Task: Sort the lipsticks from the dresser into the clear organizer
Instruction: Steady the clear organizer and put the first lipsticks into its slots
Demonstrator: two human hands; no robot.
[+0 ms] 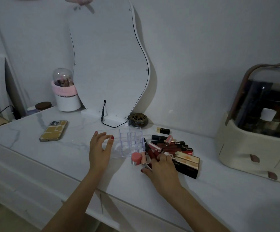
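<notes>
The clear organizer stands mid-dresser, and its upright slots look empty. My left hand rests on its low left end with fingers spread and thumb on the plastic. Just right of it lies a pile of lipsticks, black, dark red and pink tubes lying flat. My right hand lies over the pile's near-left edge. Its thumb and forefinger pinch a dark red lipstick, which is mostly hidden. A black-and-gold lipstick lies apart at the back.
A pink round pot sits by the organizer's front. A black-and-gold box lies right of my hand. A phone lies at left, a brass dish by the mirror base, and a cream cosmetics case at right.
</notes>
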